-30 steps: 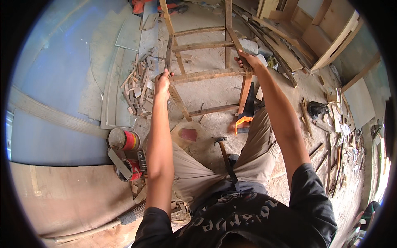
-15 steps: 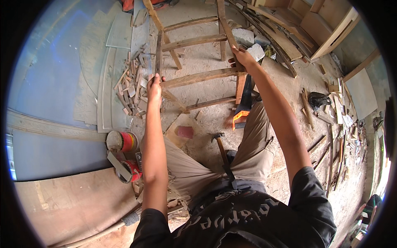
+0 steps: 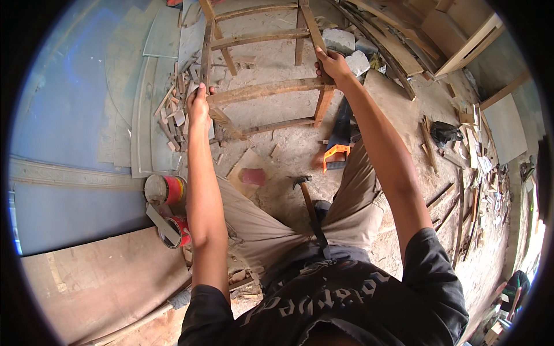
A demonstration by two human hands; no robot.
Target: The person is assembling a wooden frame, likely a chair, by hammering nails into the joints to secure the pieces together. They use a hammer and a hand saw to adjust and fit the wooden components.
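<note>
A wooden chair frame point(image 3: 271, 91) without a seat is held out in front of me, its rails running crosswise and its far end cut off by the top of the view. My left hand point(image 3: 198, 108) wraps round its left side piece near the closest rail. On the opposite side piece, my right hand point(image 3: 333, 66) grips just above the corner with that rail. A hammer point(image 3: 309, 202) stands head outward by my lap, its handle end near my waist. Beyond my right knee lies a handsaw point(image 3: 339, 138) with an orange handle. Sandpaper-like reddish sheet point(image 3: 253, 176) rests on a small board on the floor.
Two red paint cans point(image 3: 173, 189) stand left of my leg, near a leaning panel point(image 3: 104, 282). Wood offcuts point(image 3: 171, 115) are heaped by the blue wall. Concrete blocks point(image 3: 338, 41), long planks point(image 3: 381, 43) and a wooden cabinet point(image 3: 461, 34) lie far right; scrap litters the right floor.
Both hands have moved the chair frame farther away and slightly left. My grip on both side pieces stays the same. Hammer and saw appear little changed.
</note>
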